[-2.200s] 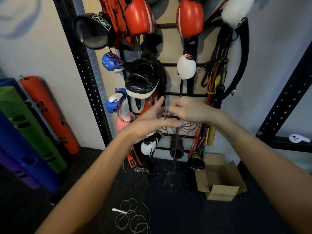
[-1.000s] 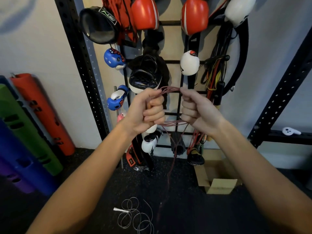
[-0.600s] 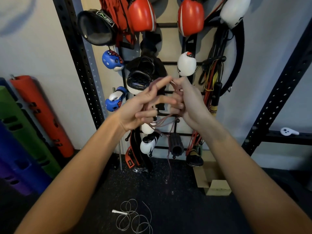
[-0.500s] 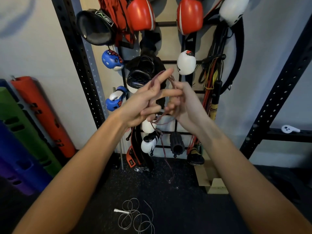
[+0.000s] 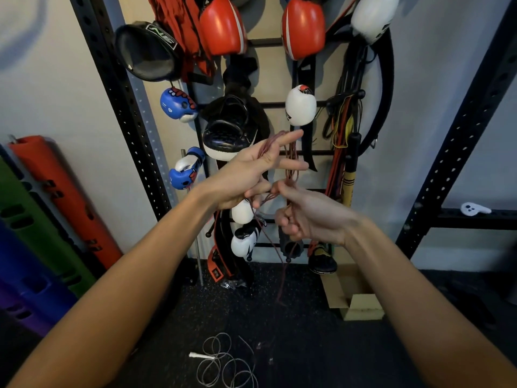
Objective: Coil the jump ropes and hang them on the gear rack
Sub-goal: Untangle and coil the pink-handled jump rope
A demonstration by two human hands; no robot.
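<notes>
One wide-angle view from the person's head looks forward and down at the rack (image 5: 265, 42), with the left hand (image 5: 246, 175) and right hand (image 5: 312, 217) close at centre and the floor (image 5: 307, 348) below.

Pale wall (image 5: 56, 93) is dimly lit. Floor (image 5: 307, 345) is dark speckled rubber. Black perforated upright (image 5: 461, 130) stands right. Coloured foam rolls (image 5: 50, 197) lean left. Cardboard box (image 5: 352, 292) sits against the far wall.

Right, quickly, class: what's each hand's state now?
Left hand: holds the red jump rope, coils looped over its fingers.
Right hand: grips the same rope.
</notes>
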